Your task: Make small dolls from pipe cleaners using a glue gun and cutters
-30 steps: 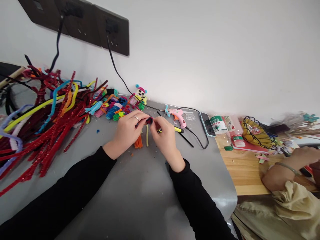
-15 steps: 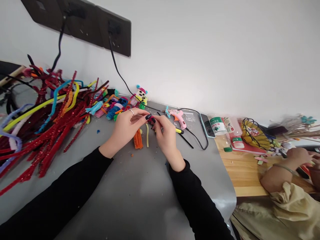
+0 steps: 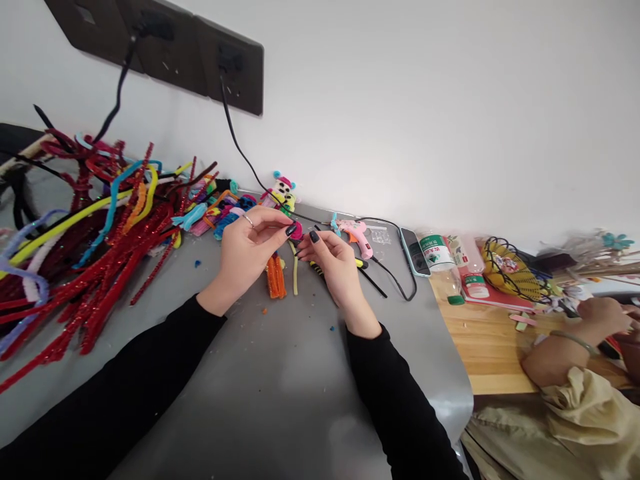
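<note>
My left hand, a ring on one finger, pinches a small magenta coil of fuzzy pipe cleaner between thumb and fingertips. Just to the right of the coil is my right hand, its thumb lifted apart from the loosely curled fingers; I see nothing held in it. On the table below them lie an orange bundle of pipe cleaner pieces and a pale yellow strip. A yellow and black tool is partly covered by my right hand.
A big pile of pipe cleaners spreads over the left side. Small fuzzy figures stand by the wall. A pink glue gun with its cord, a phone and a bottle are at right. Another person's arm rests far right.
My right hand has drawn slightly right and down, away from the coil, and its thumb has opened from the pinch. The magenta coil now shows in my left fingertips.
</note>
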### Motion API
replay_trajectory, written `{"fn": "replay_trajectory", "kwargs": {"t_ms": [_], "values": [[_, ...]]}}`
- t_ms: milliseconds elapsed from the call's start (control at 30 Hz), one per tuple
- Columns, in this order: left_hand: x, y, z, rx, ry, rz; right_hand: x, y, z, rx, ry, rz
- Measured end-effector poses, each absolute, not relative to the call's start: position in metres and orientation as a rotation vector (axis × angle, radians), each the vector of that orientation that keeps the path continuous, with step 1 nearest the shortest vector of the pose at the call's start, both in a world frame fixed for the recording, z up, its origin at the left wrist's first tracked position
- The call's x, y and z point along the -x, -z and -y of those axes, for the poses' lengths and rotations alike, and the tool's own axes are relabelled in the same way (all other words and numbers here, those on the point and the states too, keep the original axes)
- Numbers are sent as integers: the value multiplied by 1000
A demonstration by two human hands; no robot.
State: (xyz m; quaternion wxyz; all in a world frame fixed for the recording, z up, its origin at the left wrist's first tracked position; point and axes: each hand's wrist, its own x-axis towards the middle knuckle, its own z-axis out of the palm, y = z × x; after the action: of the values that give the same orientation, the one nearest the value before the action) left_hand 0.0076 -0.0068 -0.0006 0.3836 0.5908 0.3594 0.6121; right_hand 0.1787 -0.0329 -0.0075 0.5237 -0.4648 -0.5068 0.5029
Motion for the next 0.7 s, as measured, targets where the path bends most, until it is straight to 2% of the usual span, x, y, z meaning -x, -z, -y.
{"fn": "replay_trajectory", "kwargs": {"t_ms": [167,367,700], "values": [[-10,2,7,-1539,-1534,-934,-177,4,35,1047,-1411,1135],[-9,0,9,-1563,-1351,-943,-179,10,32,1015,-1340,1083],[-8,5,8,-1617,-1349,-953,-178,12,30,1028,-1257,1063]]}}
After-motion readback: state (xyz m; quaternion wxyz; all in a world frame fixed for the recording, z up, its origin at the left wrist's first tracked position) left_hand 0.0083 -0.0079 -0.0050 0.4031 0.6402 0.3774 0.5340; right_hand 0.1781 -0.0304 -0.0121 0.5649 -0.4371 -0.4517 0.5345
